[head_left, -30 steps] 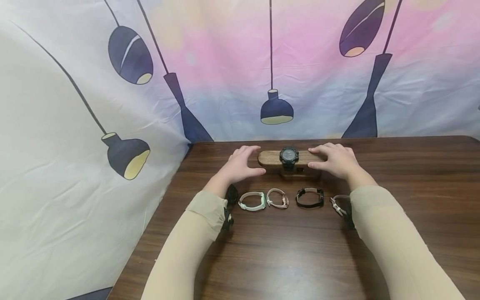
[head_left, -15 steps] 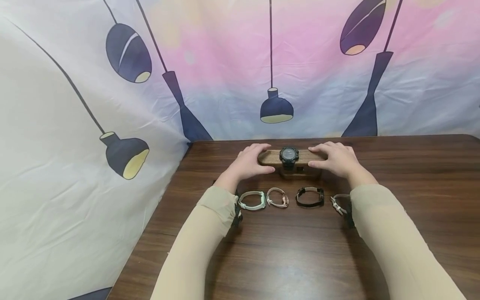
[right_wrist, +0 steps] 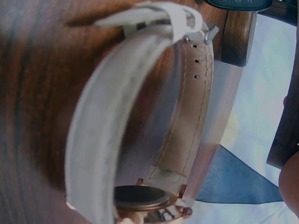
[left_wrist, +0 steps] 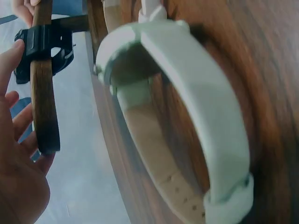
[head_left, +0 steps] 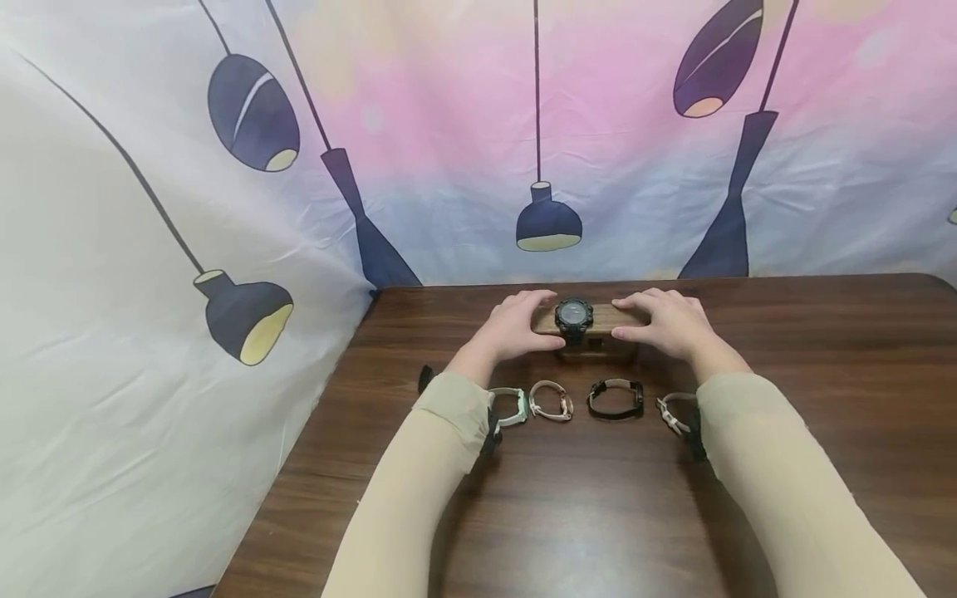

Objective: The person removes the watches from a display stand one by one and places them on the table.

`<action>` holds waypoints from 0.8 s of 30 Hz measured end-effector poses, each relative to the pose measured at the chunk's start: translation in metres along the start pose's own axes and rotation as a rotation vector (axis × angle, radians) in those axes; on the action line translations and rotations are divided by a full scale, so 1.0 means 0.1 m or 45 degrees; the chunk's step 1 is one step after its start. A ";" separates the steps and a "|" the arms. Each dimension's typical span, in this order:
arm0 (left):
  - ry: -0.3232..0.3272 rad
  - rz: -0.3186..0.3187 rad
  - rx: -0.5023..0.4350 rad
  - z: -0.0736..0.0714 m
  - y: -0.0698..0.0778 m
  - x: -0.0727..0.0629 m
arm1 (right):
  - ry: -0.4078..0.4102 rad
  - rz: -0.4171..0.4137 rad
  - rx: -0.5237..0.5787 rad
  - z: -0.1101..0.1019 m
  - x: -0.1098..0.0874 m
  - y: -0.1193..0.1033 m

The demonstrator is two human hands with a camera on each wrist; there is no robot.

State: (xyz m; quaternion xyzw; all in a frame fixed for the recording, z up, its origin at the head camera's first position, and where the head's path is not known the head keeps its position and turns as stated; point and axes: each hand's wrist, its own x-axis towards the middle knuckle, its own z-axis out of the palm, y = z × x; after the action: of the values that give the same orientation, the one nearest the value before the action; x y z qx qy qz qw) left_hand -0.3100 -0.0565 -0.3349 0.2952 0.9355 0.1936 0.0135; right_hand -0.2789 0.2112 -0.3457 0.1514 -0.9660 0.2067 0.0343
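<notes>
A black digital watch (head_left: 573, 313) sits strapped on the wooden bar (head_left: 609, 316) of a watch stand near the table's back edge. My left hand (head_left: 514, 327) reaches around the bar's left part, thumb in front and fingers behind. In the left wrist view its thumb tip overlaps the edge of the black watch (left_wrist: 39, 43), with the fingers spread behind the bar (left_wrist: 45, 107). At the other end, my right hand (head_left: 668, 323) holds the bar between thumb and fingers. In the right wrist view only a small part of that hand (right_wrist: 290, 183) shows.
Before the stand lie a mint watch (head_left: 522, 408), a pale-strapped watch (head_left: 567, 406), a black-strapped watch (head_left: 615, 414) and, by the right sleeve, a white-strapped watch (head_left: 674, 420). A black item (head_left: 425, 379) shows beyond the left sleeve. A printed cloth (head_left: 449, 208) hangs behind the table.
My left hand has moved right along the bar, from off its left end up to the black watch. My right hand has stayed at the right end.
</notes>
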 end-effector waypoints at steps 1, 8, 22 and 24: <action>-0.007 0.003 0.010 0.02 0.02 0.01 | 0.000 0.005 -0.005 0.00 -0.01 0.01; 0.025 -0.005 0.019 0.09 0.12 0.09 | 0.019 0.001 -0.004 0.00 -0.01 0.01; 0.051 -0.096 0.074 0.13 0.22 0.15 | 0.013 -0.004 -0.013 0.01 0.00 0.01; 0.052 -0.097 0.079 0.14 0.24 0.17 | 0.013 -0.002 -0.016 0.00 0.00 0.02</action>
State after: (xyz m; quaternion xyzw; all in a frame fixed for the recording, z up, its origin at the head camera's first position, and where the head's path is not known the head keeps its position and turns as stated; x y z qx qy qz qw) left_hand -0.3089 -0.0247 -0.3372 0.2558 0.9517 0.1698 -0.0077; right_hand -0.2793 0.2127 -0.3467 0.1508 -0.9670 0.2012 0.0402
